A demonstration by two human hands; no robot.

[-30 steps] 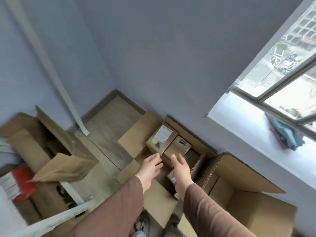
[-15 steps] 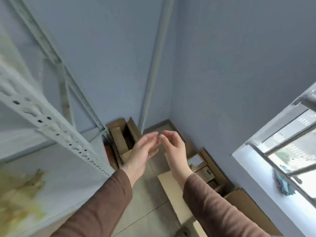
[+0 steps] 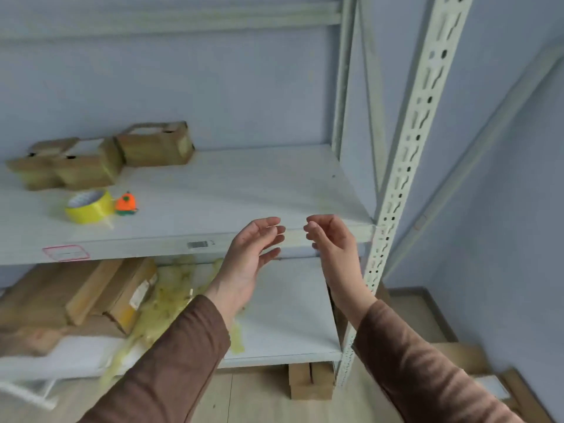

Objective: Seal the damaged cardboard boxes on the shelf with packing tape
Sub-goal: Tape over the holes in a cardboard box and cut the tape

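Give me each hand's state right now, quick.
Left hand: open, fingers relaxed, holding nothing.
Right hand: open, fingers loosely curled, holding nothing.

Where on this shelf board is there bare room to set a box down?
The right half of the shelf board is bare, from the orange object across to the right uprights. The left end is crowded: small boxes at the back, yellow tape roll in front.

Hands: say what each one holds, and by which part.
Nothing. The left hand and right hand are both empty; the tape lies untouched.
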